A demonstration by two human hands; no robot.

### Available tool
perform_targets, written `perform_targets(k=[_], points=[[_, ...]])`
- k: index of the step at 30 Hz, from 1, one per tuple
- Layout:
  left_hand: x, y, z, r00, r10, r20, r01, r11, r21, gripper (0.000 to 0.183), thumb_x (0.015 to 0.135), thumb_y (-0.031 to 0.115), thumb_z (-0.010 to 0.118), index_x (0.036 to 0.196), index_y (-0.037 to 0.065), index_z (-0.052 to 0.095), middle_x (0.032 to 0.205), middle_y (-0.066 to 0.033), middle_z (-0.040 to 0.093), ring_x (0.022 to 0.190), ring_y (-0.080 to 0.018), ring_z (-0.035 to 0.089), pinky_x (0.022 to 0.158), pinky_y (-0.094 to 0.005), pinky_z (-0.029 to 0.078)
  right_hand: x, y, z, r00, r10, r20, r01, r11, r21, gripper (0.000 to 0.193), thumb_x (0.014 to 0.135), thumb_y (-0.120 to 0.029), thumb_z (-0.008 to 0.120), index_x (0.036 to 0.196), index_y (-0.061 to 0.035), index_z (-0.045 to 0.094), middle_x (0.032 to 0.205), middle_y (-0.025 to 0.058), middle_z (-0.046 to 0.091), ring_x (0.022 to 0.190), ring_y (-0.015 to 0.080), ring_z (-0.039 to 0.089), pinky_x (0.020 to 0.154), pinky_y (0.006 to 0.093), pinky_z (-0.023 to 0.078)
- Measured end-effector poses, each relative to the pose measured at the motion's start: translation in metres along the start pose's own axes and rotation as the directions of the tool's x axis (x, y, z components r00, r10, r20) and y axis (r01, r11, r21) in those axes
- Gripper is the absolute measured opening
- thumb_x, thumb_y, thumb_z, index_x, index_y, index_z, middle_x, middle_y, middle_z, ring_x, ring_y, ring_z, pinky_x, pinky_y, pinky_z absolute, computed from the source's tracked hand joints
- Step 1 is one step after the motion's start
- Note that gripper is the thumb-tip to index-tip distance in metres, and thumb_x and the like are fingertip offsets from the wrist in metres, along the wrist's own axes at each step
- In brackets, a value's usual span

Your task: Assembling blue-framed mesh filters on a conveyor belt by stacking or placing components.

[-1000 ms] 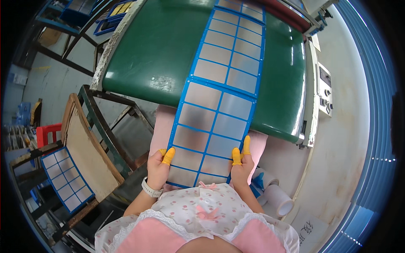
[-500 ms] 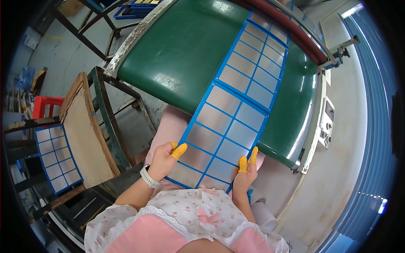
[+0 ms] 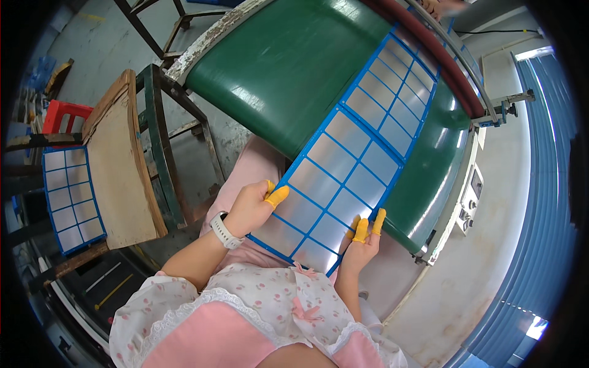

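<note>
the person's left hand [image 3: 248, 208] pinches the left edge of a blue-gridded sheet [image 3: 319, 189], thumb on top; its remaining fingers are mostly hidden. the right hand [image 3: 361, 249] holds the opposite edge near the close corner, yellow-covered fingertips [image 3: 362, 230] slightly apart. the sheet slopes from the lap onto a green belt [image 3: 270, 86], its far end meeting a second gridded sheet [image 3: 388, 103] that reaches a dark red roller [image 3: 452, 69].

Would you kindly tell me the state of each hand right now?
Left hand: closed, holding the left edge of the blue-gridded panel.
Right hand: closed, holding the panel's right edge.
</note>
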State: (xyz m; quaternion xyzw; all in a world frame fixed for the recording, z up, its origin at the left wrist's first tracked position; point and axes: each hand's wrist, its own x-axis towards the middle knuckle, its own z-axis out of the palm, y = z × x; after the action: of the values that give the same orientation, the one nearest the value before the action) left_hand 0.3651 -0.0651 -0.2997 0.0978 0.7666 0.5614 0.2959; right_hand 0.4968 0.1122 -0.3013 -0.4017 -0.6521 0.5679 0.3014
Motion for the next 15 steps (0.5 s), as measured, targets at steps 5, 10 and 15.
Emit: perform_targets(k=[5, 10, 15], points=[[0.009, 0.0, 0.0, 0.999, -0.05, -0.017, 0.049, 0.999, -0.02, 0.016, 0.073, 0.01, 0.054, 0.069, -0.005, 0.05, 0.06, -0.0165, 0.053, 0.054, -0.0233, 0.051, 0.051, -0.0323, 0.039, -0.003, -0.002, -0.03, 0.984, -0.178, 0.03, 0.173, 0.883, -0.436, 0.033, 0.082, -0.007, 0.05, 0.114, 0.0003, 0.045, 0.101, 0.0097, 0.052, 0.081, 0.0115, 0.051, 0.067, 0.0228, 0.043], [0.02, -0.006, 0.002, 0.999, -0.005, -0.041, 0.004, 1.0, -0.013, 0.029, 0.077, 0.023, 0.056, 0.064, -0.002, 0.049, 0.058, -0.0062, 0.048, 0.054, -0.0119, 0.043, 0.049, -0.0274, 0.035, 0.033, -0.05, 0.011, 0.687, -0.491, 0.536, 0.717, 0.336, -0.611, 0.045, 0.077, -0.02, 0.056, 0.117, -0.0024, 0.043, 0.12, 0.0164, 0.04, 0.11, 0.0302, 0.036, 0.089, 0.0397, 0.03], [0.027, -0.004, 0.005, 1.0, -0.007, -0.005, 0.006, 0.994, -0.107, 0.017, 0.071, 0.01, 0.05, 0.073, -0.007, 0.053, 0.063, -0.0185, 0.054, 0.059, -0.0264, 0.054, 0.054, -0.0344, 0.04, 0.038, -0.073, 0.037, 0.591, -0.297, 0.75, 0.807, 0.207, -0.554, 0.058, 0.071, -0.034, 0.06, 0.117, -0.0045, 0.042, 0.126, 0.018, 0.032, 0.119, 0.0357, 0.026, 0.096, 0.0482, 0.02]])
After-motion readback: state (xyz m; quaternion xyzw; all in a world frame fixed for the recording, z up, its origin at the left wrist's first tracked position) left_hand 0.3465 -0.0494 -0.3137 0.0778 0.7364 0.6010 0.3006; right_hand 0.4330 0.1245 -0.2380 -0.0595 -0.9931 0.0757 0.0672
